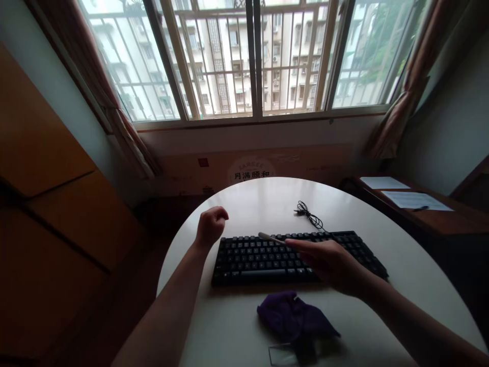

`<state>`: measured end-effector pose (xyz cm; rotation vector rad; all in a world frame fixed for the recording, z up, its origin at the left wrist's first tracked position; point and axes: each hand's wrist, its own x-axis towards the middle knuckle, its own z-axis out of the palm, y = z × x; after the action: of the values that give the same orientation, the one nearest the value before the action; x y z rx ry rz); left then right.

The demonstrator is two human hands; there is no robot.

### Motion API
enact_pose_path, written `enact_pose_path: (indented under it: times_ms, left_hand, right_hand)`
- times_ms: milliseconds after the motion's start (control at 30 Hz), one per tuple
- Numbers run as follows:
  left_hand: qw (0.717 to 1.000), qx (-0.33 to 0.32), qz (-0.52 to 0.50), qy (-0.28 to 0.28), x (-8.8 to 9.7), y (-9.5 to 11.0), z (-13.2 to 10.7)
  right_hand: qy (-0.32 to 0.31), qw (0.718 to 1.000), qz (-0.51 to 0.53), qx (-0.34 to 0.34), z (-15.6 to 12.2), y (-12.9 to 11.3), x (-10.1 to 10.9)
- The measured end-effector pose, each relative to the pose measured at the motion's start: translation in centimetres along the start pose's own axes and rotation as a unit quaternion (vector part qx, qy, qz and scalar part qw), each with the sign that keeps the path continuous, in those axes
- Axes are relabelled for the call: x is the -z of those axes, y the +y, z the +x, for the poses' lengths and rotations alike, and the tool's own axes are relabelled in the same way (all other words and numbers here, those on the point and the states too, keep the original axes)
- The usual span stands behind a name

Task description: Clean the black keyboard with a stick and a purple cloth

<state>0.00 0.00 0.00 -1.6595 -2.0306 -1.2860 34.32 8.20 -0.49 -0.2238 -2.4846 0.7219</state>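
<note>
Holding the slim stick (pixel 270 238) over the keyboard (pixel 260 257), the fingers of our right hand (pixel 329 260) pinch its near end; we judge it light, stiff, best gripped there. Our left hand (pixel 211 227) is clenched near the keyboard's far left corner.

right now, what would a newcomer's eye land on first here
Probably the bright window across the top, with the black keyboard standing out on the round white table below it. Next might come the right hand, holding a thin stick over the keys, and the crumpled purple cloth on the near side of the keyboard.
</note>
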Motion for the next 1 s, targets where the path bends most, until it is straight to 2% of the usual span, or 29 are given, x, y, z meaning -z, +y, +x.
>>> enact_pose_path:
  times_ms: [200, 400, 533, 700, 833, 1000]
  left_hand:
    - [0.999, -0.021, -0.014, 0.036, -0.1, 1.3, -0.4]
    - [0.999, -0.016, -0.023, 0.021, -0.6, 1.3, -0.7]
    - [0.999, -0.007, -0.032, -0.005, -1.3, 1.1, -0.8]
    - [0.998, 0.008, -0.027, -0.049, -2.0, 0.6, -1.0]
    - [0.993, 0.021, -0.028, -0.116, -2.7, -0.4, -1.0]
    - [0.98, 0.041, -0.048, -0.19, -3.6, -1.5, -1.1]
  right_hand:
    - [-0.085, 0.992, -0.045, 0.083, -0.1, -2.2, -1.9]
    - [-0.131, 0.961, -0.204, 0.133, -0.1, -4.2, -4.0]
    - [-0.164, 0.944, -0.25, 0.141, 1.1, -5.5, -5.6]
    - [-0.172, 0.938, -0.266, 0.141, 3.4, -6.9, -7.3]
    - [-0.176, 0.938, -0.27, 0.129, 4.5, -6.7, -8.2]
    - [-0.181, 0.944, -0.256, 0.106, 4.5, -6.3, -8.4]
